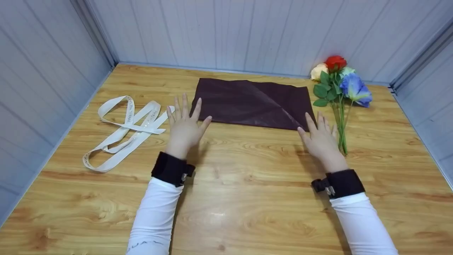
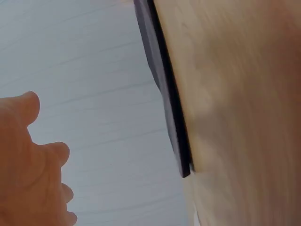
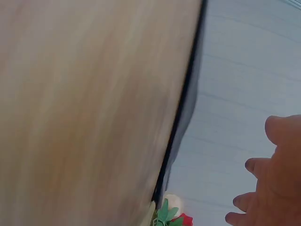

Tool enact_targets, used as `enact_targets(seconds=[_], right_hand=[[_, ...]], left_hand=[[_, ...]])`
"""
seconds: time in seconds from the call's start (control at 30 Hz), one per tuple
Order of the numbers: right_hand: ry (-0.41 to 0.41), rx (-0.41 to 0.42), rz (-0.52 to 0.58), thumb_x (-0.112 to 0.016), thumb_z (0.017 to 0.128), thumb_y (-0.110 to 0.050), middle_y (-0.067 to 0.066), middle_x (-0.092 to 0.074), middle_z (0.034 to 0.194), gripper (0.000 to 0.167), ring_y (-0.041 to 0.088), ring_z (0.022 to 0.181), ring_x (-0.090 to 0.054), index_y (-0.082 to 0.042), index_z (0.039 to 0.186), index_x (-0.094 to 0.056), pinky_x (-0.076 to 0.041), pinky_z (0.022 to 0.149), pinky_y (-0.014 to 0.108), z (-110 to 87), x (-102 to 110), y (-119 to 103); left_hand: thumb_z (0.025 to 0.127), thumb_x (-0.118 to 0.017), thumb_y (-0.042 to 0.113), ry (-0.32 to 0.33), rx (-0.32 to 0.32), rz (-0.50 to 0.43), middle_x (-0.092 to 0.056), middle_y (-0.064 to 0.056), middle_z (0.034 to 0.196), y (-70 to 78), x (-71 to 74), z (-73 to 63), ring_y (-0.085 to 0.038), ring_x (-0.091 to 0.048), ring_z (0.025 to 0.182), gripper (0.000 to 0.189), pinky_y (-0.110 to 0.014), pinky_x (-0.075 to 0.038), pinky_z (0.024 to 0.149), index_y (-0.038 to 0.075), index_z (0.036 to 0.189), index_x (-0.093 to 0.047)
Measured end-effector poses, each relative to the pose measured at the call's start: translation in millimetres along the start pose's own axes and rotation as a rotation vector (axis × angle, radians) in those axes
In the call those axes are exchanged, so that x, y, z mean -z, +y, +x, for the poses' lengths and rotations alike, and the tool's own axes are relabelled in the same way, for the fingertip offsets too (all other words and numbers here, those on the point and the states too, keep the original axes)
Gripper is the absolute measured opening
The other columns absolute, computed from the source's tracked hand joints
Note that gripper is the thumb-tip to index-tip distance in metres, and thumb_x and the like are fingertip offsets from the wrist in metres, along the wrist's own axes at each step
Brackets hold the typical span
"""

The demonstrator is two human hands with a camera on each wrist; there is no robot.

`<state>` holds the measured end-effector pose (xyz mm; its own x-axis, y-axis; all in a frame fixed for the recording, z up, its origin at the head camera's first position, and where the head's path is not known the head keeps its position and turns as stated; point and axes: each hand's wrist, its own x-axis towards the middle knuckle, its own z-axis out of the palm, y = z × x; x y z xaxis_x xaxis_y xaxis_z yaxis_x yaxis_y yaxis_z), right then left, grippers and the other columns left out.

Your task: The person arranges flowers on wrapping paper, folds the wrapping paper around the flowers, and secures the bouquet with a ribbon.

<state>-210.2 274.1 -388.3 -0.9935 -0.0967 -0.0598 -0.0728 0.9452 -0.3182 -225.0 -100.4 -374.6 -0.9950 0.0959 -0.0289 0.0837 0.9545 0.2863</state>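
A dark maroon folded sheet point(image 1: 247, 102) lies flat at the back middle of the table, its surface shiny and creased. My left hand point(image 1: 185, 129) hovers near its left front corner with fingers spread, holding nothing. Over by the right front corner is my right hand point(image 1: 321, 140), also spread and holding nothing. In the left wrist view the sheet point(image 2: 167, 89) shows edge-on, away from the fingers point(image 2: 59, 153). The right wrist view has the sheet's edge point(image 3: 181, 113) apart from the fingers point(image 3: 256, 167) too.
A loosely looped white ribbon point(image 1: 122, 136) with printed lettering lies left of my left hand. Artificial flowers point(image 1: 354, 88) in red, cream and blue lie at the right, their green stems point(image 1: 341, 127) beside my right hand. Pale panel walls point(image 1: 240, 35) bound the wooden table point(image 1: 247, 198).
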Motion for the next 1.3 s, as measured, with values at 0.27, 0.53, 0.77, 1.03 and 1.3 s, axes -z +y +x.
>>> enact_targets(seconds=[0.27,0.53,0.77,1.03,1.3], right_hand=[[-0.133,0.004,-0.09,-0.025,0.1,-0.052,0.027,0.007,0.155,0.068,0.049,0.141,0.003,-0.012,0.153,-0.009,0.005,0.109,0.065,22.7,-5,1],[-0.218,0.03,-0.083,-0.024,0.101,-0.049,0.027,0.007,0.156,0.066,0.048,0.141,0.002,-0.011,0.153,-0.007,0.004,0.11,0.063,34.8,-11,3],[-0.298,0.031,-0.053,-0.024,0.102,-0.048,0.027,0.008,0.155,0.065,0.049,0.141,0.003,-0.011,0.153,-0.007,0.006,0.109,0.064,38.6,-13,15],[-0.371,0.023,-0.058,-0.024,0.102,-0.049,0.026,0.006,0.156,0.065,0.048,0.141,0.004,-0.013,0.153,-0.008,0.004,0.109,0.065,38.8,-10,16],[-0.374,0.026,-0.056,-0.025,0.102,-0.047,0.026,0.002,0.156,0.064,0.048,0.141,0.003,-0.011,0.153,-0.011,-0.001,0.108,0.067,37.0,-13,16]], left_hand=[[0.097,-0.023,0.06,-0.119,0.016,-0.023,0.021,-0.017,0.156,-2.2,-13.5,12.0,-0.038,0.023,0.141,0.068,-0.057,0.013,0.112,0.027,0.153,-0.003],[0.098,-0.024,0.058,-0.206,0.008,0.06,0.017,-0.018,0.157,0.8,-19.4,26.5,-0.039,0.016,0.143,0.067,-0.057,0.009,0.113,0.025,0.153,-0.007],[0.099,-0.023,0.057,-0.334,0.014,0.069,0.017,-0.014,0.158,1.2,-18.9,31.6,-0.038,0.016,0.144,0.064,-0.055,0.008,0.114,0.027,0.153,-0.007],[0.101,-0.023,0.052,-0.445,0.036,0.024,0.011,-0.015,0.158,-6.3,-16.9,35.8,-0.038,0.015,0.144,0.06,-0.055,0.007,0.114,0.026,0.153,-0.009],[0.101,-0.027,0.048,-0.48,0.033,0.011,0.007,-0.017,0.159,-9.3,-17.7,35.0,-0.04,0.009,0.144,0.059,-0.056,0.003,0.114,0.026,0.153,-0.009]])
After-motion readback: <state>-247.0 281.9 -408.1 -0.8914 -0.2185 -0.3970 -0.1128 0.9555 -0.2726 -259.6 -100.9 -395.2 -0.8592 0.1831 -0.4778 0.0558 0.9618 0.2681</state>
